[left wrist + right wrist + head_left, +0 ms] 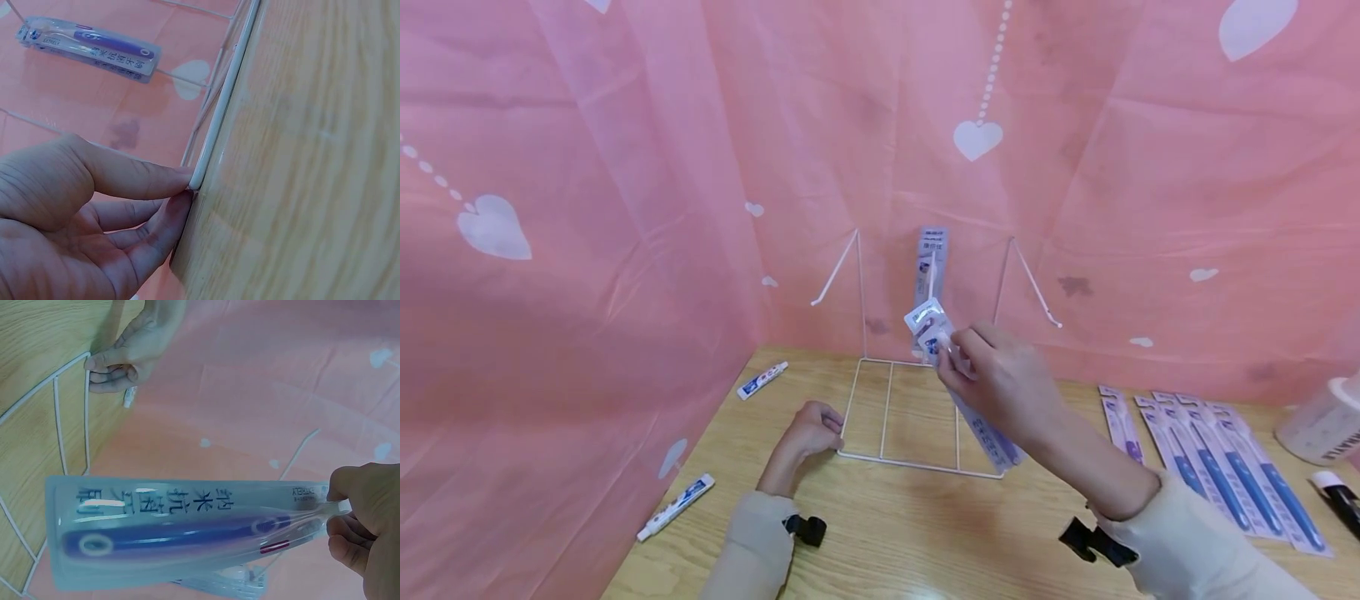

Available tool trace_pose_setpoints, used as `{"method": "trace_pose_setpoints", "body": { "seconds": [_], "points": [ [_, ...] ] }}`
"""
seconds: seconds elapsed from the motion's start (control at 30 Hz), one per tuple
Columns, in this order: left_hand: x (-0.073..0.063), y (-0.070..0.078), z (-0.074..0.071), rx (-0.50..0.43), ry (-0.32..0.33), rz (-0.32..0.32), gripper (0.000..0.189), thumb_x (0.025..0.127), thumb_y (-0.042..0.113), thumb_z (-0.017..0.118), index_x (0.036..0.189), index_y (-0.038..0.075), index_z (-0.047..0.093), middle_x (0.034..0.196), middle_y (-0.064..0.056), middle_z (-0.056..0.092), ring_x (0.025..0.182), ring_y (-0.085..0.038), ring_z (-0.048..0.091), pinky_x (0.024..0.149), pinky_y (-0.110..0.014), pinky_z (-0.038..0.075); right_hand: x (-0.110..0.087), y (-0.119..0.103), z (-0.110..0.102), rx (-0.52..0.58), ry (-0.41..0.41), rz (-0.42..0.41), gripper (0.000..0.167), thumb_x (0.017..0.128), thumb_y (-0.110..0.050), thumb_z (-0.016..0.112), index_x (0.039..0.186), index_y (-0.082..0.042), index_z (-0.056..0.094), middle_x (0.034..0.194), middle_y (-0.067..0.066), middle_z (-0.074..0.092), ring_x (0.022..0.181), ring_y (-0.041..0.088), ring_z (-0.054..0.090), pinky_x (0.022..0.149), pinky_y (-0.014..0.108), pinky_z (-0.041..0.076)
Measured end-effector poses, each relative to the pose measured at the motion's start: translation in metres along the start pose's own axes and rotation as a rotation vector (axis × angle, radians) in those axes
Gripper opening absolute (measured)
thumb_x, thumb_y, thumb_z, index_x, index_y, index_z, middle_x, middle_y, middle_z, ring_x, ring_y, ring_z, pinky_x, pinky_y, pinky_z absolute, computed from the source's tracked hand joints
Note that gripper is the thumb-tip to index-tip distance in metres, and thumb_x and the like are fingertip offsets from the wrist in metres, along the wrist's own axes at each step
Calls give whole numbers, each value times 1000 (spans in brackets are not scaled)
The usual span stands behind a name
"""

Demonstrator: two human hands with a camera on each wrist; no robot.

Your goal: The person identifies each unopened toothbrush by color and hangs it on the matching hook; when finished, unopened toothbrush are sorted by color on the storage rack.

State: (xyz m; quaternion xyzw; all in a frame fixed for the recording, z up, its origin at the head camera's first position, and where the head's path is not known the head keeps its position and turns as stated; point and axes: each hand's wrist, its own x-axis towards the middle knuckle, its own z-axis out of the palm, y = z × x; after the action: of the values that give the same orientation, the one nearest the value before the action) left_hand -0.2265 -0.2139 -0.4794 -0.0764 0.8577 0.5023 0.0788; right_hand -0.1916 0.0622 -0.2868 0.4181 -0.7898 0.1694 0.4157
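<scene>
My left hand (pixel 808 429) pinches the front left corner of a white wire rack (pixel 921 465) between thumb and fingers, at the tabletop. My right hand (pixel 1007 383) pinches a packaged toothbrush (pixel 175 534) near its head end; the purple-blue handle slants down to the right in the head view. The top of this pack is close to the rack's middle hook (pixel 932 275); whether they touch I cannot tell. Behind it another packaged toothbrush (pixel 929 242) hangs upright against the rack's back. My right hand and the held pack hide part of the rack's base.
Several packaged toothbrushes (pixel 1232 467) lie in a row at the right. Beyond them are a white cylindrical container (pixel 1318 425) and a black tube with a white cap (pixel 1337 500). Two small toothpaste tubes (pixel 676 507) lie at the left. A pink curtain (pixel 880 150) backs the wooden table (pixel 880 542).
</scene>
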Motion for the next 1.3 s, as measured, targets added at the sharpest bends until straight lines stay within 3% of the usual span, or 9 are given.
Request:
{"method": "trace_pose_setpoints", "body": {
  "seconds": [0.23, 0.4, 0.7, 0.9, 1.3],
  "points": [
    [-1, 2, 0, 5, 1, -14, 33, 69, -12, 77, 99, -2, 67, 89, -11, 61, 83, -24, 59, 73, -33, 52, 1, 6, 12, 16, -80, 87, 16, 80, -5, 71, 72, -3, 57, 62, 2, 49, 48, 11, 45, 40, 23, 38],
    [-1, 4, 1, 4, -6, -16, 33, 70, -11, 78, 99, -2, 66, 89, -10, 62, 83, -24, 59, 74, -33, 52, 6, 19, 25, 48, -83, 173, 20, 81, -3, 69, 70, -5, 53, 61, 2, 47, 50, 14, 43, 42, 25, 36],
    [2, 3, 2, 5, -5, 17, 32, 69, -11, 78, 98, -2, 67, 88, -10, 62, 82, -24, 59, 74, -33, 53, 23, 45, 51, 127, -146, 443, 9, 81, -6, 67, 79, 0, 60, 69, 11, 62, 58, 23, 57, 52, 37, 48],
    [3, 2, 2, 22, -9, 12, 31, 69, -10, 78, 97, -1, 67, 87, -9, 62, 82, -23, 59, 75, -34, 51, 38, 58, 69, 143, -149, 611, 13, 81, -8, 71, 80, 2, 62, 72, 14, 66, 62, 25, 61, 54, 36, 49],
    [1, -1, -3, 29, -15, 38, 33, 68, -10, 78, 98, -2, 68, 88, -8, 63, 82, -22, 59, 75, -32, 52, 51, 74, 96, 108, -91, 668, 16, 83, -10, 71, 79, 2, 63, 73, 15, 66, 66, 32, 60, 59, 42, 47]
  ]
}}
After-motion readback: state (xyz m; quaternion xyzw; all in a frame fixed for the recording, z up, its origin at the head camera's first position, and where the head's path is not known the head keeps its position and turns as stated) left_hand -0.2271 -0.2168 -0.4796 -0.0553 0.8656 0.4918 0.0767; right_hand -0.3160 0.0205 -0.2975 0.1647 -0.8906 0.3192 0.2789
